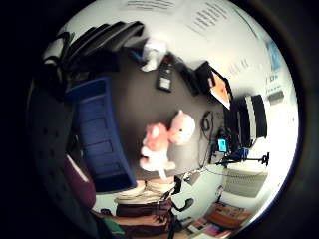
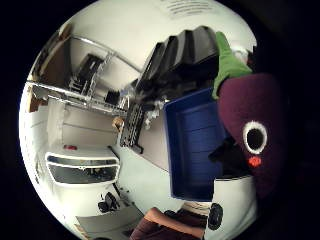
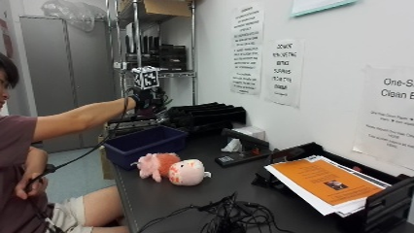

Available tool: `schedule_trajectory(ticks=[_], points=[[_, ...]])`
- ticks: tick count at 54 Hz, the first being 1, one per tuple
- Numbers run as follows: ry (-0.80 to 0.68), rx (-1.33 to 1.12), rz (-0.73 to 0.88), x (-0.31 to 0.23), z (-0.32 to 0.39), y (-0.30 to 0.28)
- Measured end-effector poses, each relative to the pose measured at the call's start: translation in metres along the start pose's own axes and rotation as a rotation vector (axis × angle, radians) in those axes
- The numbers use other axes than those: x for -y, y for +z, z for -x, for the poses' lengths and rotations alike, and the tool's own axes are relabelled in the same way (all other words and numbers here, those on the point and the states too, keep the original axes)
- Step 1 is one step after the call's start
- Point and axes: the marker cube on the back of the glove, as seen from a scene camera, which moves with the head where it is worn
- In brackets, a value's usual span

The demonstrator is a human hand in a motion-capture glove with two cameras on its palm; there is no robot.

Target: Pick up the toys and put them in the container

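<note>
Against the white wall with taped notices, on the dark table (image 3: pixel 194 194), I see my black-gloved right hand (image 3: pixel 146 101) gripping a purple plush eggplant toy (image 2: pixel 252 135) above the blue plastic container (image 3: pixel 146 144), and right of it the pink plush pig toy (image 3: pixel 171 169) lies beside the bin.
</note>
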Motion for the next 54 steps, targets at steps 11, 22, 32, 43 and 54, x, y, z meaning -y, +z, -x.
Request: schedule_trajectory(ticks=[11, 22, 32, 43, 54], points=[[-0.178, -0.061, 0.203, -0.010, 0.024, 0.046], [-0.187, 0.013, 0.256, -0.007, 0.016, 0.057], [-0.125, -0.023, 0.215, -0.005, -0.027, 0.031], [-0.006, -0.118, 0.233, 0.003, -0.075, 0.003], [0.101, -0.164, 0.269, -0.017, -0.184, -0.020]])
